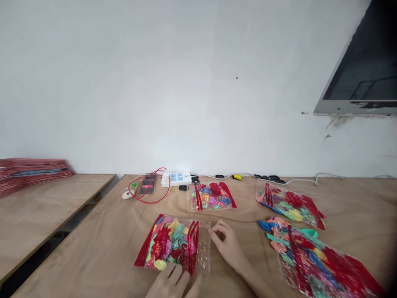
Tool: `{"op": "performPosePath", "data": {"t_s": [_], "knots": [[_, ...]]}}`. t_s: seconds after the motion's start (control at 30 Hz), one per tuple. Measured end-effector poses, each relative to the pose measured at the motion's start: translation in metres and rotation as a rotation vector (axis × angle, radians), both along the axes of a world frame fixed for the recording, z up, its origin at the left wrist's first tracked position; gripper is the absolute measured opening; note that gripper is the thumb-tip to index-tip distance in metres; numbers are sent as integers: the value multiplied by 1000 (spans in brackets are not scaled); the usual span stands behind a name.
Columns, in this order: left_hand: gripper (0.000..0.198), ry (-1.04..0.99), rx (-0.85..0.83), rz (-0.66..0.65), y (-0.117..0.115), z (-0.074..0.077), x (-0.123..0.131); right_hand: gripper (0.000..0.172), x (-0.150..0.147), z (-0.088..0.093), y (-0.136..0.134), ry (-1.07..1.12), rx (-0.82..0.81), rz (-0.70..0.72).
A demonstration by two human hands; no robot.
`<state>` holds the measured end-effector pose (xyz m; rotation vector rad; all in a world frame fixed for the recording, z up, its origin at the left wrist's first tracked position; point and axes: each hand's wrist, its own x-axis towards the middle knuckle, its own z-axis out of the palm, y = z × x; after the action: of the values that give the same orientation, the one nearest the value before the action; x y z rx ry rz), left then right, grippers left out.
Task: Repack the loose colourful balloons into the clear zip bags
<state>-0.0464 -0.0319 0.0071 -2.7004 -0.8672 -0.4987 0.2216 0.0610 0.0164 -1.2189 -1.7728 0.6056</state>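
A clear plastic bag of balloons [173, 244] with red printing lies flat on the table, its clear flap toward the right. My right hand [228, 246] pinches the upper corner of that flap between thumb and forefinger. At the bag's lower edge is my left hand [173, 281], fingers curled against the plastic; its thumb side is blurred near the flap's lower corner. To the right, another bag of balloons [328, 265] has several balloons spilling from its left end. Farther back lie two similar bags, a smaller-looking one [212, 196] and one at the right [291, 205].
Along the wall stand a white power strip [176, 179], a looped red cable [155, 202], a white oval object [128, 194], and small black and yellow items [237, 176]. A stack of reddish sheets [34, 174] rests on the left table, across a dark gap.
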Motion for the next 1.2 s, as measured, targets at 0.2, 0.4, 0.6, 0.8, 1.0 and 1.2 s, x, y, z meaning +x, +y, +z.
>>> {"op": "performPosePath", "data": {"t_s": [0.2, 0.4, 0.6, 0.8, 1.0, 1.2], "knots": [[30, -88, -12, 61, 18, 28, -5, 52, 7, 17, -2, 218, 8, -21], [27, -216, 54, 37, 12, 82, -6, 44, 21, 47, -11, 412, 57, -114], [21, -686, 7, 229, 22, 102, -6, 46, 30, 46, -19, 340, 22, -137], [26, -905, -75, 347, 34, 90, -43, 82, 4, 29, 6, 218, -226, 292], [49, -1134, -177, 569, 49, 77, -72, 88, -50, 59, 48, 275, -326, 562], [53, -1382, -396, 511, 80, 77, -97, 48, -97, 57, 67, 316, -135, 435]]}}
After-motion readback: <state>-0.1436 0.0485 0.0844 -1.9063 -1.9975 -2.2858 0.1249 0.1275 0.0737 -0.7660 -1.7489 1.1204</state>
